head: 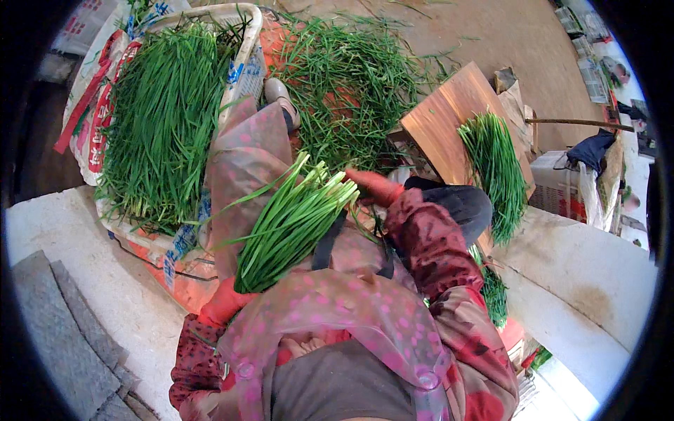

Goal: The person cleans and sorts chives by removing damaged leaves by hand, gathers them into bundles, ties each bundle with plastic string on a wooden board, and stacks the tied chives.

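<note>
A bundle of garlic chives (295,226) lies slantwise over my lap, its pale stem ends pointing up and to the right. My left hand (224,304), in an orange-red glove, grips the leafy lower end; the bundle hides part of its fingers. At the stem ends is my gloved right hand (373,185), slightly blurred. Its fingertips reach the outermost stems, but whether they pinch any I cannot tell. A pink-dotted translucent apron (337,294) covers my front and legs.
Left stands a white plastic basket (251,31) heaped with chives (163,121). Loose chive scraps (353,79) cover the floor ahead. On the right, a wooden board (442,121) carries another chive bundle (495,168). A thin stick (579,122) juts out beyond it.
</note>
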### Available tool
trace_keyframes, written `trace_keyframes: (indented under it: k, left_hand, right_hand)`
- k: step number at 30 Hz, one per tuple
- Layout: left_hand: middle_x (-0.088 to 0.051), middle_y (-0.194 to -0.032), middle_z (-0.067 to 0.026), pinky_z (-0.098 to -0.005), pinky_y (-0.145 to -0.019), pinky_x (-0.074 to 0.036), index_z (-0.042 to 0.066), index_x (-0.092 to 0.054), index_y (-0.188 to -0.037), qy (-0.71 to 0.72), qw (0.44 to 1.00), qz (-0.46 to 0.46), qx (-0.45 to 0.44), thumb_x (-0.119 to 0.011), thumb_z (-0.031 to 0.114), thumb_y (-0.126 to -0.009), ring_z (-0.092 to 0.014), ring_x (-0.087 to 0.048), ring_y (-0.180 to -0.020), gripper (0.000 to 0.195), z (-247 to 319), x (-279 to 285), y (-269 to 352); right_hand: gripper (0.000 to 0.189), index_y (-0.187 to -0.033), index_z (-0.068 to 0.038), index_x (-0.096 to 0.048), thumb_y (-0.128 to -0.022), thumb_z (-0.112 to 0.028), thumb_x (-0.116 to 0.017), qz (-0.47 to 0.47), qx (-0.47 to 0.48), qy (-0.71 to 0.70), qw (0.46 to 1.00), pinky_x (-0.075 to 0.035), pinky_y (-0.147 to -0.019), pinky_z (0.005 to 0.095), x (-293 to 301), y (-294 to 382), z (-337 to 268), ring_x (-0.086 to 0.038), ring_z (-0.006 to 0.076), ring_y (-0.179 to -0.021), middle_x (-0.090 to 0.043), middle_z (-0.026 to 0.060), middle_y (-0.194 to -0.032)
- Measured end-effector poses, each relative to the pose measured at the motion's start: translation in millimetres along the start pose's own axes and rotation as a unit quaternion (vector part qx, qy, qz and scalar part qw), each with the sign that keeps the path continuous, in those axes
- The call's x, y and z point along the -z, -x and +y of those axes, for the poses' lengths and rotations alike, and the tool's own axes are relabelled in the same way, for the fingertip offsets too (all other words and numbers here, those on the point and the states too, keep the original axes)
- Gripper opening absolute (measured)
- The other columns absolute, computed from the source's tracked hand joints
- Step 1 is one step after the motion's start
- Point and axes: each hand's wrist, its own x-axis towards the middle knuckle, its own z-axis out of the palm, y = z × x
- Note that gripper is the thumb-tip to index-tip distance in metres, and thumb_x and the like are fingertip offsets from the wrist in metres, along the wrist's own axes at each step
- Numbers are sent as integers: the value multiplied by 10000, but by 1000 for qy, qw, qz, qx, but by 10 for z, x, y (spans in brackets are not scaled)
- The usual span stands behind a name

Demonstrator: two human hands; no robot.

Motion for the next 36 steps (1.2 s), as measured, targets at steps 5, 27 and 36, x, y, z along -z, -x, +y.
trace_keyframes:
  k: [5, 27, 36]
  left_hand:
    - [-637, -798, -78, -277, -542, -504, -1, -595, -1030, 7, 993, 110, 33, -741, 106, -723, -149, -603, -630, 356, 537, 207, 218]
    - [-569, -631, -86, -270, -373, -420, -8, -563, -987, 117, 972, 200, -25, -671, 119, -795, -151, -493, -393, 254, 269, 205, -225]
    - [-581, -655, -86, -263, -365, -403, -17, -564, -961, 96, 986, 131, -43, -678, 119, -800, -148, -495, -381, 241, 253, 215, -343]
  right_hand:
    - [451, -1206, -66, -562, -902, -396, -512, -138, 246, -111, 953, -357, -470, 171, -298, -62, -454, -459, 26, -525, -630, -8, -923]
    - [339, -1012, -35, -620, -812, -296, -706, 50, 172, -47, 983, -431, -489, 234, -810, 91, -405, -540, 87, -599, -615, -1, -803]
    - [257, -1037, -76, -621, -831, -219, -675, -17, 69, 14, 997, -411, -463, 218, -286, 253, -51, -561, 79, -593, -652, 14, -794]
